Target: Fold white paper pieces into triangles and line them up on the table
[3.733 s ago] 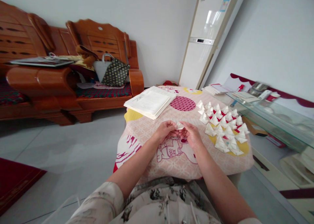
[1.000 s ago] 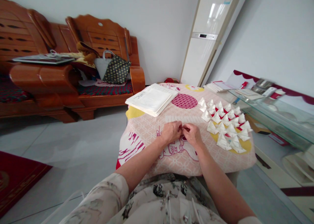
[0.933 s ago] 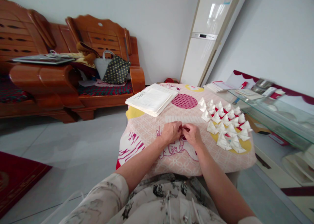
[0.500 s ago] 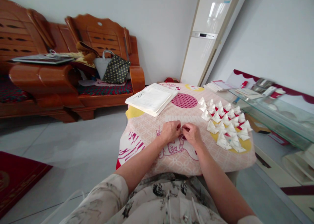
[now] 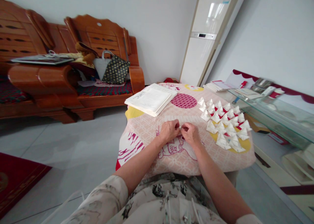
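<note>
Over the middle of the cloth-covered table [image 5: 149, 166], my left hand [image 5: 170, 131] and my right hand [image 5: 190, 134] meet almost fingertip to fingertip. Both are closed in a pinch on a small piece of white paper [image 5: 180, 127], of which only a sliver shows between the fingers. Its shape is mostly hidden. To the right of my hands stand several folded white paper boats [image 5: 225, 119], set out in rows. A stack of white paper sheets [image 5: 151, 99] lies at the far left of the table.
At the right, a glass shelf [image 5: 272, 114] holds a metal container and other items beside the table. More papers [image 5: 216, 85] lie at the table's back right corner. Behind on the left is a wooden sofa [image 5: 98, 34] with bags [image 5: 115, 70]. A white air conditioner [image 5: 198, 57] stands in the corner.
My hands stay in the same place, with only slight finger movement; a little more of the white paper shows between them. The view has shifted very slightly.
</note>
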`<state>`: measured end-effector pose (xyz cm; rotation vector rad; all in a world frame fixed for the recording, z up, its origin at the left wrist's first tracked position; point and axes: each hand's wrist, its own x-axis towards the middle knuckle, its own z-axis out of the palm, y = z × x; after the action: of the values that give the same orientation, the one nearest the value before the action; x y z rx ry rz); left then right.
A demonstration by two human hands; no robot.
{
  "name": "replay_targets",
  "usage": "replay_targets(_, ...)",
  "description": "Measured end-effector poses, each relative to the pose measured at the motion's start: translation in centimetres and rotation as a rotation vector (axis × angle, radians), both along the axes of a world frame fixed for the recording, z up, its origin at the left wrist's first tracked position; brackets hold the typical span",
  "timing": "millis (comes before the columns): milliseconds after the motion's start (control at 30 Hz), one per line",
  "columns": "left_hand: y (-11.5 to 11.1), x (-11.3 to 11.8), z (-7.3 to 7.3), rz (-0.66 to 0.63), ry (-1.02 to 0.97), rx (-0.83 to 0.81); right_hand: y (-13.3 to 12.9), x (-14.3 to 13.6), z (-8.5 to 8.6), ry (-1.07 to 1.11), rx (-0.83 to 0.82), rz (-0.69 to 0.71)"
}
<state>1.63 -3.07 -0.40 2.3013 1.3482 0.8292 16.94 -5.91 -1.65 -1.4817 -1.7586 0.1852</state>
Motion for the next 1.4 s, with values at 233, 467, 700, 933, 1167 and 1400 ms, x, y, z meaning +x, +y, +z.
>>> replay_targets(233,0.8,-1.0,-0.3,0.008,-0.334,-0.087,-0.1,0.8,0.0,0.083,0.023,-0.063)
replay_targets(467,0.9,-1.1,-0.6,-0.081,-0.517,-0.096,-0.1,0.7,0.3,0.133,0.112,-0.036)
replay_targets(700,0.6,-1.1,-0.4,-0.200,-0.771,-0.197,-0.2,0.5,0.5,0.427,0.042,0.042)
replay_targets(933,0.3,-1.1,0.1,-0.240,-0.856,-0.261,-0.4,0.2,0.7,0.542,-0.011,0.094)
replay_targets(1167,0.5,-1.2,0.2,-0.306,-0.926,-0.333,-0.4,0.2,0.7,0.259,0.159,0.149)
replay_targets(1400,0.9,-1.4,-0.1,-0.220,-0.842,-0.373,-0.1,0.4,0.1,0.091,0.268,0.130)
